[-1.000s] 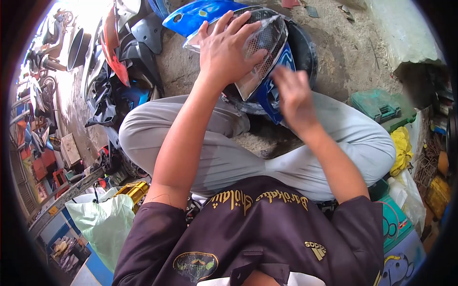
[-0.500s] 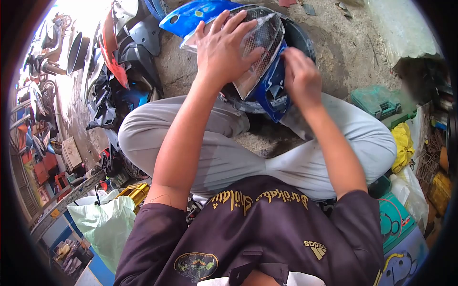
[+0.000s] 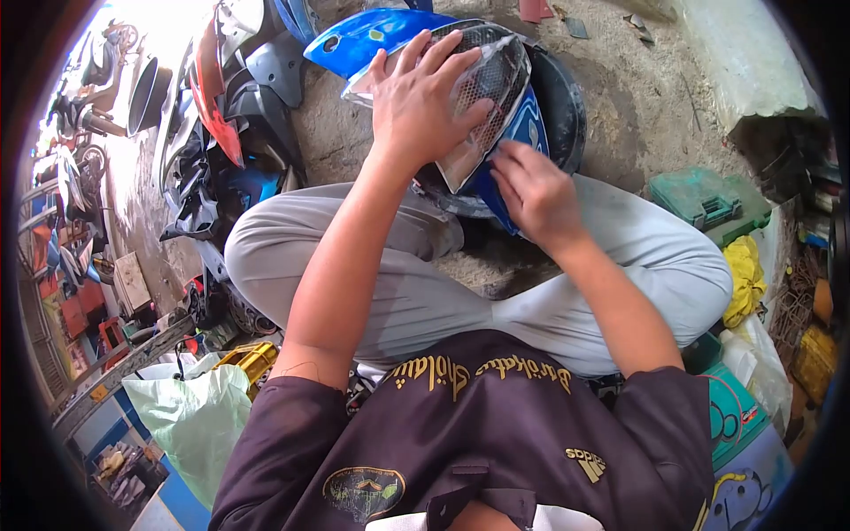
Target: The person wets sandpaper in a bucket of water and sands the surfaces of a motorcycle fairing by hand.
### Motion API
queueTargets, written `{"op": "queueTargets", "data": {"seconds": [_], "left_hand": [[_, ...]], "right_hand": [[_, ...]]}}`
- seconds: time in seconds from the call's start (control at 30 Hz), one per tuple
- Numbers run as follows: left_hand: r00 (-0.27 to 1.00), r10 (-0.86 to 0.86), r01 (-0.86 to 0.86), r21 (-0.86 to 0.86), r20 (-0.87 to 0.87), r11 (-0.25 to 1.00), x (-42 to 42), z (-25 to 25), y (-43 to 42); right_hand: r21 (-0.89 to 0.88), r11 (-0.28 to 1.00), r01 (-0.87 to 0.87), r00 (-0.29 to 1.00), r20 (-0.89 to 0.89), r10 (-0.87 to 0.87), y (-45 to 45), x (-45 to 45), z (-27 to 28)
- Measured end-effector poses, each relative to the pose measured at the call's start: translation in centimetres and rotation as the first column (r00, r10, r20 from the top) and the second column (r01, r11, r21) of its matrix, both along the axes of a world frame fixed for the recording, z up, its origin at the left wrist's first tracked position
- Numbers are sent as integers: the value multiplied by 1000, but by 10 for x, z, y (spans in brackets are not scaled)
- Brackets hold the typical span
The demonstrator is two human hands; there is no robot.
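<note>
A glossy blue motorcycle body panel (image 3: 381, 37) lies tilted over a black basin (image 3: 568, 111) in front of my crossed legs. Wire mesh (image 3: 500, 75), with a pale backing along its edge, covers the panel's middle. My left hand (image 3: 421, 113) rests flat across the mesh with fingers spread. At the panel's lower right side, my right hand (image 3: 542, 196) has its fingers drawn together against the blue edge beside the mesh. Its fingertips are blurred, and whatever they may hold is hidden.
Motorcycle panels, including a red one (image 3: 212, 111), are piled on the left. A green tool case (image 3: 695, 199) and a yellow cloth (image 3: 745, 281) lie on the right. A whitish plastic bag (image 3: 195, 407) sits at lower left. A concrete block (image 3: 753, 62) stands at upper right.
My right hand has moved down and left along the blue panel's edge. The panel and my left hand have shifted slightly; the left hand stays spread on the mesh.
</note>
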State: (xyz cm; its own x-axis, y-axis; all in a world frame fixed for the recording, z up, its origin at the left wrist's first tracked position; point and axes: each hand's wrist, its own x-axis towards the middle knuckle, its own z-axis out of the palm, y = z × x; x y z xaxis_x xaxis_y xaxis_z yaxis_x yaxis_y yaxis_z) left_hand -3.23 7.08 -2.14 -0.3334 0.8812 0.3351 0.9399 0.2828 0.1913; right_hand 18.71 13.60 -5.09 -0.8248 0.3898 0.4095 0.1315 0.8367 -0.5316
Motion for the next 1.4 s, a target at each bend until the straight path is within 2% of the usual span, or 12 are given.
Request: {"op": "queueTargets", "data": {"seconds": [0.17, 0.4, 0.47, 0.5, 0.67, 0.8, 0.83, 1.0, 1.13, 1.17, 1.3, 1.4], "left_hand": [[1000, -4, 4, -7, -9, 1000, 0, -2, 0], [1000, 6, -6, 0, -8, 1000, 1, 3, 1], [1000, 8, -8, -27, -2, 1000, 3, 6, -1], [1000, 5, -5, -18, -3, 1000, 3, 7, -3], [1000, 19, -19, -37, 2, 999, 4, 6, -2], [1000, 6, -6, -15, 2, 1000, 1, 1, 0], [1000, 8, -8, -20, -2, 1000, 0, 0, -1], [1000, 13, -13, -15, -16, 1000, 1, 0, -1], [1000, 2, -2, -9, -19, 1000, 0, -1, 0], [1000, 2, -2, -11, -9, 1000, 0, -2, 0], [1000, 8, -8, -10, -15, 1000, 0, -2, -1], [999, 1, -2, -20, -40, 1000, -1, -3, -2]], "right_hand": [[3, 983, 184, 979, -93, -183, 46, -20, -13], [54, 997, 50, 999, 9, -51, 12, -8, -1], [47, 988, 149, 988, 44, -151, 37, -13, -5], [-32, 977, 211, 976, -48, -212, 46, -19, -9], [98, 993, 71, 997, 21, -74, 10, -7, 0], [52, 981, 185, 983, -19, -184, 32, -17, -7], [-47, 971, 235, 972, -20, -236, 38, -22, -6], [24, 992, 125, 991, 44, -126, 8, -9, -2], [71, 973, 219, 976, -17, -218, 37, -17, -12], [6, 972, 237, 970, -59, -236, 48, -19, -17], [118, 993, 26, 1000, -13, -25, 18, -5, -5], [145, 989, 32, 999, 3, -33, 25, -5, -8]]}}
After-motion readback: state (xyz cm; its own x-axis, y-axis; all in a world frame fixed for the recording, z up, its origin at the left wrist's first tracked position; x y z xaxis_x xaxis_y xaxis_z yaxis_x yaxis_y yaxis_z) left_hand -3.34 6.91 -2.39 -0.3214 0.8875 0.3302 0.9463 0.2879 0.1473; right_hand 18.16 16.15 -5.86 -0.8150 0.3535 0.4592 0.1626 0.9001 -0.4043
